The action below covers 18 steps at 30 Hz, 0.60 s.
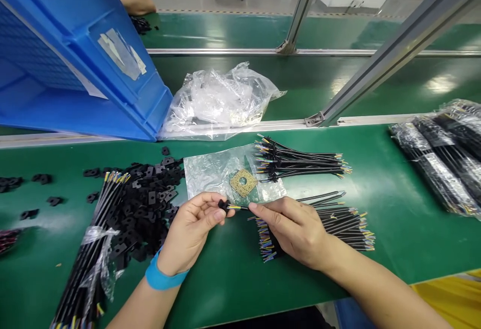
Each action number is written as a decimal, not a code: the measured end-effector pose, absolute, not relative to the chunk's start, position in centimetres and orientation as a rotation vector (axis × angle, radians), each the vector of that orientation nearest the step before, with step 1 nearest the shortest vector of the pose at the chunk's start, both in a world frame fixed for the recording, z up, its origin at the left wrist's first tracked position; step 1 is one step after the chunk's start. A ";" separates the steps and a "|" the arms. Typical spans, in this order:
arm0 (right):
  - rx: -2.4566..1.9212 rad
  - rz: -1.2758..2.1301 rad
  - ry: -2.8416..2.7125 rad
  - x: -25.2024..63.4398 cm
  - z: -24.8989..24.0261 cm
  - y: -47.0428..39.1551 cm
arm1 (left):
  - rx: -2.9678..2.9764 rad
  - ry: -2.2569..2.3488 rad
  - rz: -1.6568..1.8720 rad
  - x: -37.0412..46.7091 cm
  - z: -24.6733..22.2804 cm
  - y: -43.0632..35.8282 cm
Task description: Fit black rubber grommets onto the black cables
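Above the green table (233,269), left hand (190,229) pinches a black piece (224,205); right hand (296,231) grasps a cable (237,207).

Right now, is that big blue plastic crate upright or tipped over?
Tipped. The big blue plastic crate leans at a slant on the green table, its taped outer wall facing the camera.

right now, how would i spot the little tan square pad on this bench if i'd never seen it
Start at the big blue crate at the far left, then drop to the flat clear bag lying just beyond the two hands. The tan square pad sits on that bag, beside the cable bundle. It is the only speckled, cork-coloured piece with a hole; the nearby small parts are black.
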State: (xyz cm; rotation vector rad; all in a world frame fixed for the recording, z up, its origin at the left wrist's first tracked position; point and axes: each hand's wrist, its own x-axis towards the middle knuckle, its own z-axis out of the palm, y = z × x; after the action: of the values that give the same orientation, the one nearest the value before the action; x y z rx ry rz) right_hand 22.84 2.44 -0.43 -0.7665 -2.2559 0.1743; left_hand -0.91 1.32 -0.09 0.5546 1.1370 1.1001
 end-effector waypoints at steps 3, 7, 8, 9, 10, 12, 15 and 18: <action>-0.773 0.149 -2.254 22.8 -0.4 2.4 | 0.554 1.142 1.090 -0.9 0.1 1.3; -0.751 0.124 -2.298 23.0 -0.4 2.2 | 0.573 1.182 1.098 -0.8 0.3 1.3; -0.740 0.124 -2.316 23.1 -0.4 2.1 | 0.588 1.198 1.103 -0.9 0.3 1.3; -0.733 0.126 -2.333 23.1 -0.3 2.1 | 0.612 1.217 1.106 -0.9 0.2 1.3; -0.729 0.129 -2.348 23.2 -0.3 2.1 | 0.642 1.237 1.107 -1.0 0.1 1.3; -0.733 0.141 -2.378 23.3 -0.1 2.1 | 0.719 1.278 1.108 -1.3 -0.2 1.1; -0.751 0.161 -2.418 23.4 0.2 2.0 | 0.856 1.311 1.097 -1.9 -0.6 0.9; -0.780 0.182 -2.434 23.6 0.4 1.9 | 1.001 1.308 1.077 -2.2 -0.6 0.7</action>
State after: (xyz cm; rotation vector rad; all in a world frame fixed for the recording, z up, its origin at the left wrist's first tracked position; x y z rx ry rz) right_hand 23.59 1.92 0.41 -0.7804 -2.4341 0.1819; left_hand -2.21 0.73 -0.63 1.0008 1.3082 1.0773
